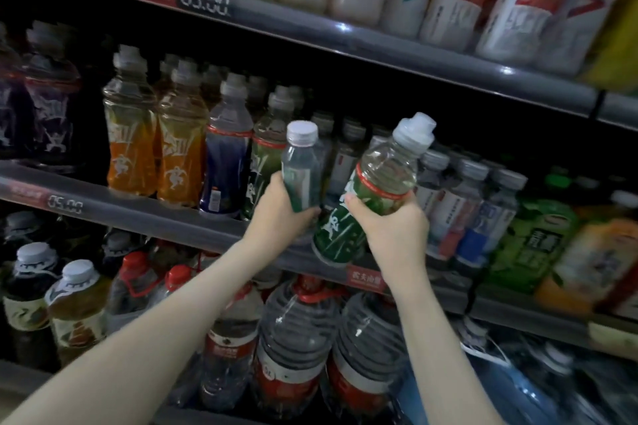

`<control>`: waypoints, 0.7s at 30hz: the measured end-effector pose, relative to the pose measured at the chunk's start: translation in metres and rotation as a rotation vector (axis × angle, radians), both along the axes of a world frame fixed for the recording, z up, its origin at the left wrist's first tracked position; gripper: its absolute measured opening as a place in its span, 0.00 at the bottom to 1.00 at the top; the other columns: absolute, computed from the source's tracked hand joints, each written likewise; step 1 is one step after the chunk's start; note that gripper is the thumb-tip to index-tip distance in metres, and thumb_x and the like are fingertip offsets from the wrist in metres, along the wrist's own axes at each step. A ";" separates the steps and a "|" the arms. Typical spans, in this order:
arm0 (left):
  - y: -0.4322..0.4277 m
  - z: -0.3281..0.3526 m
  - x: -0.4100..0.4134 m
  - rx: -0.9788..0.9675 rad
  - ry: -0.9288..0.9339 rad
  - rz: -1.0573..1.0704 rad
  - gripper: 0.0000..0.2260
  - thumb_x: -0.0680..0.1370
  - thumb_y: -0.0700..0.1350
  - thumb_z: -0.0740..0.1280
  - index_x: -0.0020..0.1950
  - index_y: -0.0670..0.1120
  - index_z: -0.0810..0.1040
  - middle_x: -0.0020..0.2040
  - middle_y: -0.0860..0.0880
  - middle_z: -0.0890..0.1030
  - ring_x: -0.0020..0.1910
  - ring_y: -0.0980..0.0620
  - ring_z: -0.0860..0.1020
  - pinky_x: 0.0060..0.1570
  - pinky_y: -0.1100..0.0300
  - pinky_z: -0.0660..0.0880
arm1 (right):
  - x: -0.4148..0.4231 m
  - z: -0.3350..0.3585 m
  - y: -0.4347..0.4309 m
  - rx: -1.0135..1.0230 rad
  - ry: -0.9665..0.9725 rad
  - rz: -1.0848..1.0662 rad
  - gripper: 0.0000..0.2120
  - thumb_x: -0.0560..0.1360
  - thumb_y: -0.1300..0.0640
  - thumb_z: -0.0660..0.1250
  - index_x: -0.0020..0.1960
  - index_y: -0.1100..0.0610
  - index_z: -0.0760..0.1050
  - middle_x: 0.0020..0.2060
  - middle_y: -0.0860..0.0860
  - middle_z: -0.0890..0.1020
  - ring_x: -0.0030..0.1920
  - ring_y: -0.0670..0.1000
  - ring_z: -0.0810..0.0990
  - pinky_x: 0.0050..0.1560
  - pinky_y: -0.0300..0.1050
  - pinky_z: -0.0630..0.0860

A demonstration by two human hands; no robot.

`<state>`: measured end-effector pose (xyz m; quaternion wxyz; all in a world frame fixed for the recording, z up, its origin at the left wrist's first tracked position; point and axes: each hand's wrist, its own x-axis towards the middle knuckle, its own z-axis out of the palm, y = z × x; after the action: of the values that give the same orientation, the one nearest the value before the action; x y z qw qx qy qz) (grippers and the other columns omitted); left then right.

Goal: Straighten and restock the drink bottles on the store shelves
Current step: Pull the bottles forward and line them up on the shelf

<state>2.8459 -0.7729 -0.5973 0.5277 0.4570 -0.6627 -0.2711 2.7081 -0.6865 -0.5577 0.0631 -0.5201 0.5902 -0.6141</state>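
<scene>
Now, before the middle shelf (155, 221), the left hand (276, 209) is gripping a small white-capped bottle (303, 162), the right hand (392, 222) clutching a tilted green-labelled bottle (373, 183).

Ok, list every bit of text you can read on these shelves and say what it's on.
"05.00": upper price tag, on the top shelf edge.
"05.00": middle price tag, on the shelf edge below.
Chinese characters on the red shelf tags: too blurred to read.
Labels of the held small clear bottle and green-label bottle: unreadable.
</scene>
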 end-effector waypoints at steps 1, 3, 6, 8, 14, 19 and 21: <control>0.000 0.000 -0.001 -0.006 -0.024 -0.001 0.30 0.70 0.46 0.76 0.66 0.44 0.65 0.61 0.46 0.76 0.60 0.48 0.75 0.52 0.57 0.72 | -0.001 -0.001 0.001 0.000 -0.003 -0.003 0.19 0.66 0.49 0.78 0.52 0.54 0.77 0.39 0.38 0.80 0.39 0.33 0.77 0.38 0.23 0.71; -0.001 0.000 -0.007 -0.035 -0.090 -0.005 0.31 0.71 0.47 0.75 0.68 0.45 0.64 0.62 0.46 0.76 0.60 0.46 0.75 0.54 0.54 0.73 | -0.004 -0.001 0.003 0.014 -0.012 -0.007 0.19 0.66 0.48 0.78 0.52 0.54 0.78 0.40 0.39 0.81 0.40 0.34 0.78 0.39 0.26 0.74; -0.001 0.000 -0.021 -0.061 -0.178 -0.059 0.32 0.72 0.48 0.74 0.70 0.44 0.62 0.63 0.44 0.75 0.61 0.44 0.75 0.58 0.48 0.75 | -0.009 0.000 0.006 0.039 -0.016 -0.015 0.18 0.66 0.48 0.78 0.51 0.52 0.78 0.39 0.39 0.81 0.38 0.31 0.78 0.37 0.24 0.72; -0.002 0.002 -0.027 -0.041 -0.202 -0.092 0.32 0.72 0.48 0.74 0.70 0.43 0.62 0.62 0.43 0.76 0.60 0.44 0.76 0.57 0.47 0.76 | -0.012 0.000 0.008 0.050 -0.004 -0.038 0.18 0.66 0.47 0.77 0.51 0.51 0.77 0.39 0.38 0.80 0.37 0.29 0.76 0.35 0.23 0.71; 0.002 -0.003 -0.019 -0.052 -0.086 -0.096 0.32 0.72 0.48 0.75 0.69 0.46 0.62 0.61 0.48 0.77 0.58 0.49 0.77 0.53 0.56 0.75 | -0.012 0.002 0.010 0.013 -0.020 -0.054 0.16 0.66 0.48 0.78 0.48 0.51 0.76 0.38 0.39 0.79 0.38 0.34 0.76 0.36 0.27 0.70; 0.011 -0.009 0.015 -0.087 0.193 -0.068 0.28 0.71 0.45 0.76 0.65 0.47 0.64 0.57 0.53 0.78 0.57 0.54 0.78 0.54 0.59 0.77 | 0.011 0.002 -0.004 -0.110 -0.039 -0.044 0.19 0.67 0.49 0.77 0.52 0.56 0.76 0.40 0.42 0.81 0.41 0.38 0.79 0.43 0.32 0.75; 0.016 -0.006 0.029 -0.101 0.303 -0.027 0.26 0.71 0.45 0.76 0.62 0.47 0.66 0.53 0.55 0.79 0.53 0.59 0.79 0.49 0.66 0.77 | 0.023 0.001 -0.010 -0.175 -0.010 -0.050 0.22 0.67 0.49 0.77 0.56 0.57 0.76 0.42 0.43 0.81 0.43 0.38 0.79 0.46 0.30 0.75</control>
<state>2.8749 -0.7568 -0.6033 0.6403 0.3746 -0.5943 -0.3106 2.7307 -0.6962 -0.5565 0.0049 -0.5055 0.5468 -0.6674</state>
